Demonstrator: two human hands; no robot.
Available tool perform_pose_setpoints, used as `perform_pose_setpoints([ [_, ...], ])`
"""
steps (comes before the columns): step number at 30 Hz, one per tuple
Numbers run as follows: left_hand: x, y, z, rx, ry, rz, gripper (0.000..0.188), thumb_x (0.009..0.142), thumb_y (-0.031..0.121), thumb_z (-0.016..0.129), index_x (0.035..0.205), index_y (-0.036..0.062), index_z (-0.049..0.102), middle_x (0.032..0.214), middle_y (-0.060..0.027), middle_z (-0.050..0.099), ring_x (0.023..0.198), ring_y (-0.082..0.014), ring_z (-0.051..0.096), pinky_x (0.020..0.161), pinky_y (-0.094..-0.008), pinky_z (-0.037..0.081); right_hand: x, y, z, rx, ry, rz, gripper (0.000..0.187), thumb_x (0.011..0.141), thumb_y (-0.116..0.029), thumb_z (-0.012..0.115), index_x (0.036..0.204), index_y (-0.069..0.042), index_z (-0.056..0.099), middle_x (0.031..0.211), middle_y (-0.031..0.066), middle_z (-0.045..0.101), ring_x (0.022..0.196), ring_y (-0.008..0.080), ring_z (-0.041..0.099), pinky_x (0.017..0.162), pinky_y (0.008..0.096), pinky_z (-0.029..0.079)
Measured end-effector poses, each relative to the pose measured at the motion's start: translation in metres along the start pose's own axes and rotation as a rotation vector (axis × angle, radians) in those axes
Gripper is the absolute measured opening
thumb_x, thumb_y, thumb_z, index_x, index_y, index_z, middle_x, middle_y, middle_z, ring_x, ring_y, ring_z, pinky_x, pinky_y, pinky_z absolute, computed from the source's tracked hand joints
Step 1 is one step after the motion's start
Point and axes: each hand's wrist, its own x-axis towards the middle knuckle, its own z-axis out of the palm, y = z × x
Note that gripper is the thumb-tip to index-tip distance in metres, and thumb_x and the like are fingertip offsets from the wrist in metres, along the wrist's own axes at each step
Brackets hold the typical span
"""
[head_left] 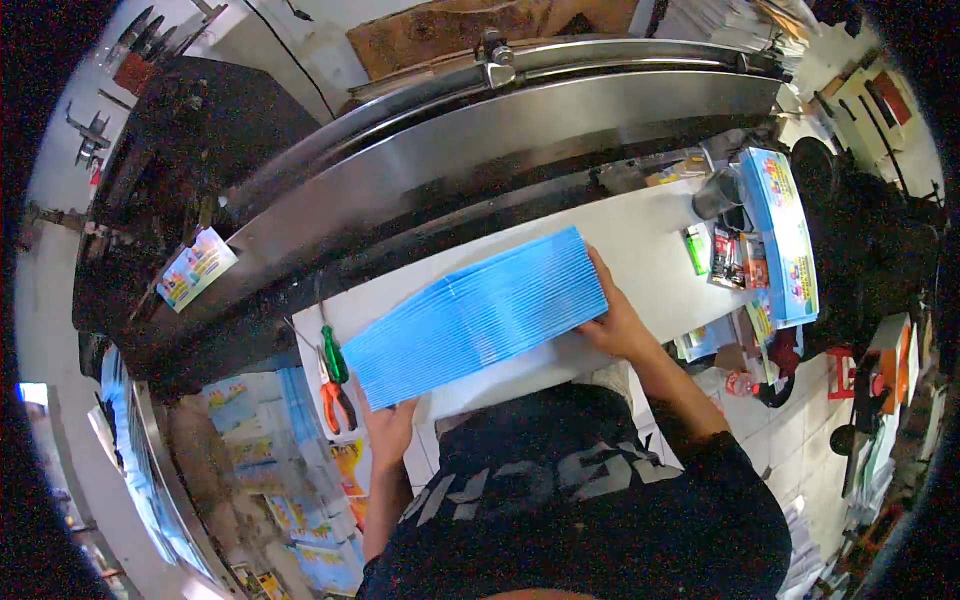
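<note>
A long stack of blue booklets (480, 315), perhaps folded cards, lies slanted above the white tabletop (645, 240), its many layered edges facing up in fine stripes. My left hand (392, 428) grips its near left corner, the fingers mostly hidden beneath. At the right end, my right hand (615, 325) is wrapped round the edge, with the thumb on the near side. Just left of the stack are a green-handled screwdriver (333, 358) and pliers with orange handles (335, 400).
A second blue stack with colourful printed faces (785, 235) stands at the table's right end. Beside it are a dark cup (716, 194), a green packet (697, 250) and small packets. A long metal machine panel (520, 125) runs behind. Printed sheets (250, 430) lie at lower left.
</note>
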Motion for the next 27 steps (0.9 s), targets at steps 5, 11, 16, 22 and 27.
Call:
perform_pose_setpoints([
  [5, -0.004, 0.007, 0.014, -0.307, -0.026, -0.179, 0.043, 0.077, 0.003, 0.07, 0.118, 0.0003, 0.059, 0.112, -0.008, 0.06, 0.114, -0.0211, 0.052, 0.096, -0.0372, 0.043, 0.0, -0.009, 0.007, 0.083, 0.029, -0.059, 0.101, 0.077, -0.019, 0.074, 0.154, -0.004, 0.01, 0.159, 0.0181, 0.019, 0.145, 0.0306, 0.024, 0.116, 0.0411, 0.023],
  [11, 0.01, -0.066, 0.011, -0.038, 0.079, 0.135, 0.042, 0.088, 0.014, 0.062, 0.128, 0.0018, 0.052, 0.117, -0.0078, 0.059, 0.114, -0.0219, 0.053, 0.097, -0.0378, 0.043, 0.005, -0.014, 0.005, 0.19, -0.013, -0.061, 0.099, 0.079, -0.026, 0.073, 0.154, -0.006, 0.013, 0.156, 0.0176, 0.026, 0.144, 0.0298, 0.026, 0.116, 0.0396, 0.024],
  [16, 0.009, -0.008, 0.033, -0.892, 0.227, -0.047, 0.043, 0.095, 0.022, 0.054, 0.131, -0.0015, 0.048, 0.123, -0.0095, 0.057, 0.112, -0.0241, 0.055, 0.098, -0.0387, 0.042, 0.006, -0.032, 0.02, 0.521, 0.147, 0.196, 0.096, 0.081, -0.028, 0.073, 0.154, -0.007, 0.015, 0.154, 0.0177, 0.029, 0.143, 0.0292, 0.026, 0.116, 0.0413, 0.022],
  [22, 0.004, -0.016, 0.015, -0.24, 0.187, -0.084, 0.044, 0.089, 0.019, 0.063, 0.124, -0.0037, 0.051, 0.12, -0.0114, 0.059, 0.11, -0.022, 0.055, 0.095, -0.0359, 0.044, 0.001, -0.025, -0.002, 0.304, 0.02, 0.067, 0.097, 0.08, -0.026, 0.076, 0.154, -0.007, 0.015, 0.157, 0.0163, 0.024, 0.144, 0.0284, 0.023, 0.117, 0.0411, 0.022],
  [27, 0.003, 0.022, 0.013, 0.101, -0.051, -0.118, 0.042, 0.077, 0.009, 0.075, 0.114, -0.0026, 0.059, 0.106, -0.0093, 0.065, 0.1, -0.0206, 0.06, 0.087, -0.0354, 0.049, 0.001, -0.013, -0.005, 0.045, -0.094, -0.005, 0.106, 0.074, -0.013, 0.079, 0.155, -0.007, 0.009, 0.16, 0.0172, 0.017, 0.147, 0.0279, 0.018, 0.118, 0.0396, 0.02],
])
